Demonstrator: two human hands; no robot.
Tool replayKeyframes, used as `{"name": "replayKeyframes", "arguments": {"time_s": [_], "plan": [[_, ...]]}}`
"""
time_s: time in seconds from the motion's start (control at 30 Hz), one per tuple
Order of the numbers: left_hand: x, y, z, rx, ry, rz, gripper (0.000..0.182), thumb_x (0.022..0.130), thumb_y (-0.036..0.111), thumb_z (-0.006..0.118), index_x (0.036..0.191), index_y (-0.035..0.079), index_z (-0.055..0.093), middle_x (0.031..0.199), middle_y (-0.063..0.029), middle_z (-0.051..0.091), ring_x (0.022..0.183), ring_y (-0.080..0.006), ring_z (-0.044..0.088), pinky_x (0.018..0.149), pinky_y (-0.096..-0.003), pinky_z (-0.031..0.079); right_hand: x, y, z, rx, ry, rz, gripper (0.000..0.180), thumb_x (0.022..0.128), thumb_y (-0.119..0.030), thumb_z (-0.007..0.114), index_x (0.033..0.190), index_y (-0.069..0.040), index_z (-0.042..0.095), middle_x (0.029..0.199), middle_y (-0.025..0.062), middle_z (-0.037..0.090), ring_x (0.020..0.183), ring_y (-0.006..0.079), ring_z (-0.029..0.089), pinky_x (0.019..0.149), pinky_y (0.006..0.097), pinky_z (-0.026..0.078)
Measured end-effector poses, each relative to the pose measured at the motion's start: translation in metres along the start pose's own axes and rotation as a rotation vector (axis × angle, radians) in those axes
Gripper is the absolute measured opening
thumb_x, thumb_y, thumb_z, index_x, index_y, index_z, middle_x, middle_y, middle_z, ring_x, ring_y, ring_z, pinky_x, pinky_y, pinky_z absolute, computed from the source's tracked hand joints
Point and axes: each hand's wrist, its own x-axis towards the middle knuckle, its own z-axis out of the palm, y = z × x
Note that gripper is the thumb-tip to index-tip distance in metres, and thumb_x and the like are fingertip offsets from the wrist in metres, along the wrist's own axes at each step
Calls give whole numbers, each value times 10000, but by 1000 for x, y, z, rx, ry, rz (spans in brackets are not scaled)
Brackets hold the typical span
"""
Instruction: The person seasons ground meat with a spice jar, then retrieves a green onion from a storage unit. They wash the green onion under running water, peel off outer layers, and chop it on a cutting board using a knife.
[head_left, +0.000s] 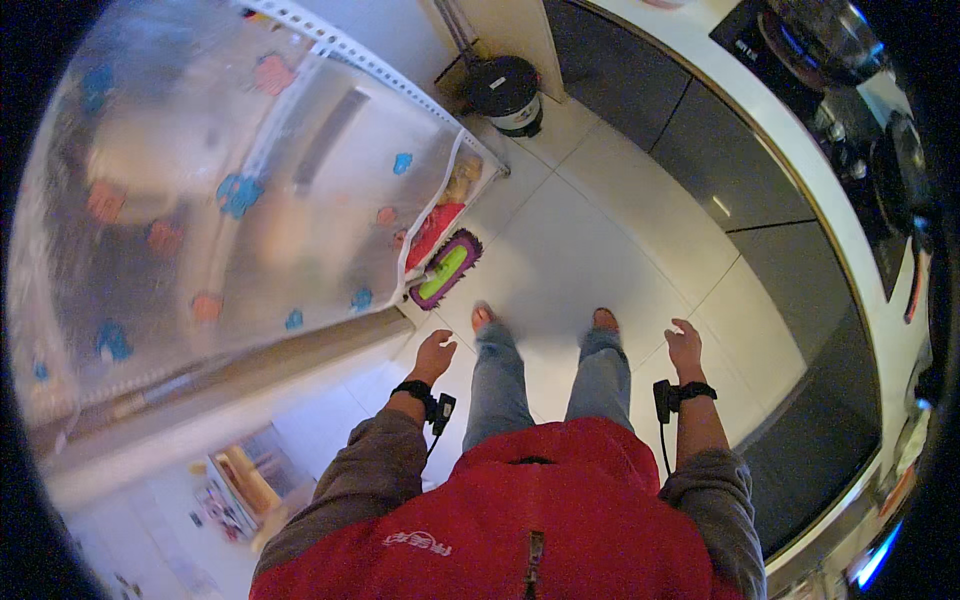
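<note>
My left hand (434, 356) hangs at my side with its fingers apart and nothing in it. On the other side, my right hand (685, 346) is also empty, its fingers loosely curled and apart. Each wrist wears a black strap with a small device and cable. Beyond my left hand, a flat mop head (446, 270) with purple fringe and a green plate rests on the tiled floor (600, 202), against a covered rack. The rack's translucent plastic cover (300, 195) bears blue and red shapes. Red and brown items show at its lower corner, partly hidden.
A black-lidded bin (504, 84) stands by the wall ahead. Dark cabinets (757, 180) run along the right under a white countertop (832, 165), which carries a gas stove (862, 142) and a pan. The rack fills the left side. A doorway edge (375, 330) lies behind it.
</note>
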Motion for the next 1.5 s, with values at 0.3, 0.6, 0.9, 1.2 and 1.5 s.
{"name": "replayKeyframes", "arguments": {"time_s": [0.3, 0.6, 0.9, 1.2, 1.5], "plan": [[281, -187, 30, 1030, -431, 492, 262, 711, 217, 646, 934, 84, 617, 1049, -228, 605, 979, -365, 568, 784, -477, 484, 17, -90, 227, 504, -81, 298, 359, 828, -110, 636, 1169, -20, 574, 1026, 146, 649, 862, 181, 629, 761, 303, 498], [453, -263, -43, 793, 141, 70, 319, 642, 194, 700, 924, 62, 631, 863, -191, 643, 880, -323, 596, 725, -432, 499, 107, -39, 451, 415, -227, 6, 354, 838, -76, 629, 1184, -98, 555, 1112, 98, 607, 922, 217, 618, 757, 326, 526], [535, -308, -129, 954, 354, 79, 325, 650, 201, 704, 934, 60, 631, 870, -182, 644, 882, -311, 596, 731, -423, 496, 188, 7, 490, 201, -368, -225, 338, 806, 34, 615, 1128, -59, 579, 1170, 109, 570, 896, 214, 611, 755, 302, 536], [567, -327, -158, 945, 363, 140, 330, 659, 208, 708, 943, 58, 631, 876, -173, 644, 884, -299, 595, 737, -414, 493, 213, -19, 449, 172, -92, -285, 272, 842, 29, 567, 1110, -15, 586, 975, 81, 629, 814, 153, 585, 710, 274, 500], [606, -341, -158, 980, 260, 213, 336, 667, 215, 712, 952, 56, 630, 883, -164, 644, 886, -288, 595, 743, -406, 490, 175, 18, 460, -6, -243, -135, 312, 823, -14, 600, 1132, -50, 575, 1002, 114, 632, 795, 192, 611, 677, 308, 507]]}}
